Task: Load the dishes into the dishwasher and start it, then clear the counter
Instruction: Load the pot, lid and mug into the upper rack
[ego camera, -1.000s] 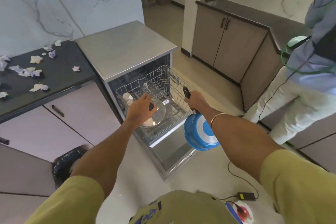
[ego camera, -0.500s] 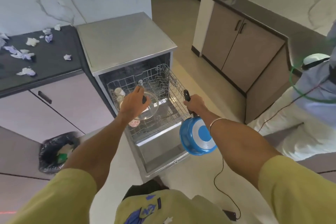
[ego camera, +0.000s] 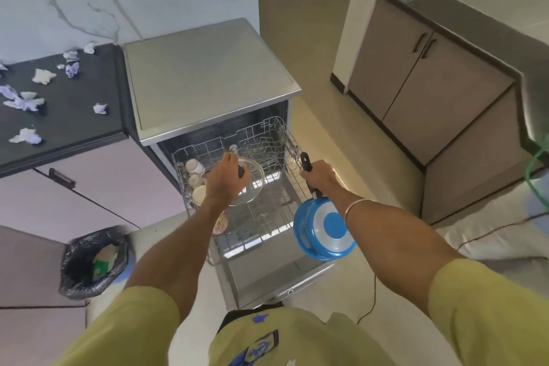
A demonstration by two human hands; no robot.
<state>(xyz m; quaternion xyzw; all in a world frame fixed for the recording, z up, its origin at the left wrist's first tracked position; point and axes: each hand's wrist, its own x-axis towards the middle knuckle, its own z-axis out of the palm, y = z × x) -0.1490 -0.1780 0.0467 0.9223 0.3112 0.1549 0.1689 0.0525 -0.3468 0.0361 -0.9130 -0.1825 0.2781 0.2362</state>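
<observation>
The steel dishwasher (ego camera: 208, 77) stands open, its door (ego camera: 276, 273) folded down and the wire rack (ego camera: 276, 140) pulled out. My left hand (ego camera: 224, 180) grips the black knob of a glass lid (ego camera: 252, 178) held over the rack. A few white cups (ego camera: 194, 166) sit along the rack's left side. My right hand (ego camera: 319, 172) holds the black handle of a blue pan (ego camera: 322, 230), which hangs bottom-up to the right of the rack, above the door.
Crumpled paper scraps (ego camera: 25, 102) lie on the dark counter (ego camera: 68, 116) at left. A bin with a black liner (ego camera: 92, 261) stands on the floor at lower left. Brown cabinets (ego camera: 416, 74) run along the right. A cable (ego camera: 371, 300) trails on the floor.
The view has shifted, so the dishwasher sits more central and the person at right has mostly left the frame. Both hands keep their hold over the rack.
</observation>
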